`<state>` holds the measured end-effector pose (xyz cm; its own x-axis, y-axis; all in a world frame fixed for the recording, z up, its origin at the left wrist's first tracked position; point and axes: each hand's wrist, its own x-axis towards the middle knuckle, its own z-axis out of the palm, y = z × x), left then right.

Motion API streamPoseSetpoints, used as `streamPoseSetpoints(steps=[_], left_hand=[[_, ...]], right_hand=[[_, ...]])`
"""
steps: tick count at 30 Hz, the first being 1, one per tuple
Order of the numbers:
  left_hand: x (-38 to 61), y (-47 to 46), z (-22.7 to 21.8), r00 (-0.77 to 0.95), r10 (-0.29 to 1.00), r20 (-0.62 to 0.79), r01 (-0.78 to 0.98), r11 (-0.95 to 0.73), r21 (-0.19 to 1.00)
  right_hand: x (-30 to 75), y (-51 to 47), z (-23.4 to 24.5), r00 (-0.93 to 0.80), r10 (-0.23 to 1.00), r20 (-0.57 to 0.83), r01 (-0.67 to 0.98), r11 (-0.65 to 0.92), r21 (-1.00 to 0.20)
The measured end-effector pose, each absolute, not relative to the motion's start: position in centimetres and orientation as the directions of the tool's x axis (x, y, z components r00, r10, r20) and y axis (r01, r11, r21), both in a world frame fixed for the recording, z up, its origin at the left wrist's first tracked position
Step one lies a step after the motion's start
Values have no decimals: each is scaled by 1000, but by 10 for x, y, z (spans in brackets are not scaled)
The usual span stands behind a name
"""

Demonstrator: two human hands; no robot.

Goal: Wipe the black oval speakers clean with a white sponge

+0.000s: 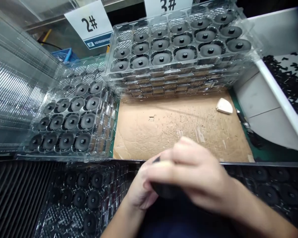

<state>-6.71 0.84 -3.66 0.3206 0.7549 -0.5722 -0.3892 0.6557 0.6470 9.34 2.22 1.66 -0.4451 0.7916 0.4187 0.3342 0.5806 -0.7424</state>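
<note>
My left hand [141,190] and my right hand [196,168] meet in front of me, close to the near edge of the cardboard. Between them is a dark round part [165,190], mostly hidden by my fingers. My left fingers curl around its side. Over its top lie my right fingers, closed and blurred by motion. A small black tip [156,160] shows between the hands; I cannot tell whether it belongs to the round part.
Clear trays of black discs with central stubs stand stacked at the back [161,58] and left [72,122]. On the cardboard [144,132] lies a white rounded block [224,106]. A dark pen-like tool [243,119] lies right, near a white bin of small black pieces [285,82].
</note>
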Motion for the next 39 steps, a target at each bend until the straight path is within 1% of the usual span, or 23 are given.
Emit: streamPoseSetpoints(steps=[2,4,6,8,10,12,13,15,16,17,18,19,21,23,24,27,29,31,33,35,36,37,39], left_hand=[[-67,9,-35,449,740,-501,-470,673,572],[-68,10,-33,543,737,-402,-563,675,477],[-71,10,-34,556,756,-345,-614,654,441],[-73,10,-37,525,775,-350,-624,631,461],[-73,10,-39,496,783,-376,-614,622,486],[-72,11,-38,496,777,-387,-599,629,496],[-71,11,-36,500,773,-391,-592,634,497],[-69,12,-32,476,779,-408,-583,627,516],[-68,12,-30,454,785,-422,-579,620,530],[-67,13,-30,431,791,-434,-573,612,546],[-67,13,-30,405,798,-445,-567,602,563],[-68,13,-31,382,802,-460,-560,596,575],[-69,12,-36,339,796,-501,-552,600,579],[-71,12,-41,299,793,-531,-558,597,577],[-71,12,-43,302,793,-530,-561,597,573],[-70,14,-43,332,789,-517,-556,606,569],[-69,16,-40,327,782,-531,-554,613,563],[-67,17,-37,307,790,-531,-564,600,567],[-65,17,-38,312,796,-519,-561,595,576],[-64,17,-41,311,791,-526,-556,600,575],[-63,17,-44,304,787,-537,-567,602,562],[-63,18,-46,291,784,-548,-590,598,543],[-65,18,-51,266,779,-567,-651,580,490]], right_hand=[[104,25,1,-280,905,321,382,412,-827],[113,23,-25,-146,972,186,440,232,-868],[117,16,-58,-144,986,87,487,148,-861],[116,7,-86,-200,979,41,517,141,-844],[115,0,-97,-221,975,19,526,136,-839],[115,-3,-85,-189,982,5,531,106,-841],[115,-3,-70,-136,991,22,530,91,-843],[113,-1,-34,-34,991,126,526,125,-841],[110,1,-16,-21,972,232,524,208,-826],[106,2,-2,-105,941,323,511,330,-794],[102,3,9,-181,909,375,486,414,-770],[99,4,16,-257,884,390,472,467,-748],[95,6,18,-333,886,322,510,457,-729],[94,6,13,-307,919,247,580,386,-717],[95,5,10,-283,925,252,581,375,-722],[98,4,4,-182,935,304,495,354,-794],[100,3,4,-198,948,248,504,316,-804],[100,4,8,-220,956,195,566,288,-773],[97,7,9,-206,944,257,553,329,-766],[93,13,3,-136,941,309,468,336,-818],[93,16,-4,-120,955,270,411,295,-863],[94,19,-14,-117,975,188,363,219,-906],[101,19,-42,-102,995,-23,327,12,-945]])
